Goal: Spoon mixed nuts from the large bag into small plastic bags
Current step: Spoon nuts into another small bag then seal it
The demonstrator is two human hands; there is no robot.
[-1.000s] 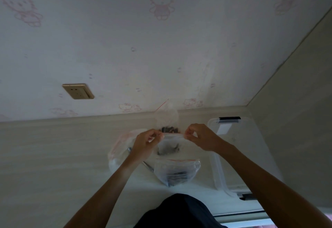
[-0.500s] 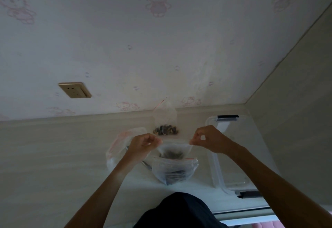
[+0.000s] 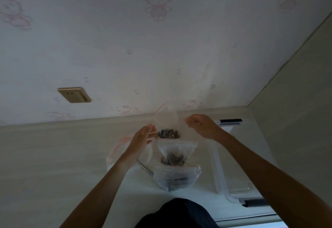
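Three small nut bags are lying in a row on the bench.

The left hand (image 3: 142, 138) is hovering beside the farthest small bag (image 3: 166, 125), its fingers straight and loosely together; whether they are touching it is unclear. The right hand (image 3: 202, 126) is curling its fingers, apparently pinching nothing. The middle small bag (image 3: 177, 151) and nearest small bag (image 3: 177, 176) are lying closer, the large bag (image 3: 118, 148) left, a clear lidded box (image 3: 233, 156) right.

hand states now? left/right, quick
Left hand: fingers fairly straight beside the middle small bag; grip cannot be told.
Right hand: fingers curled, whether pinching anything cannot be told.
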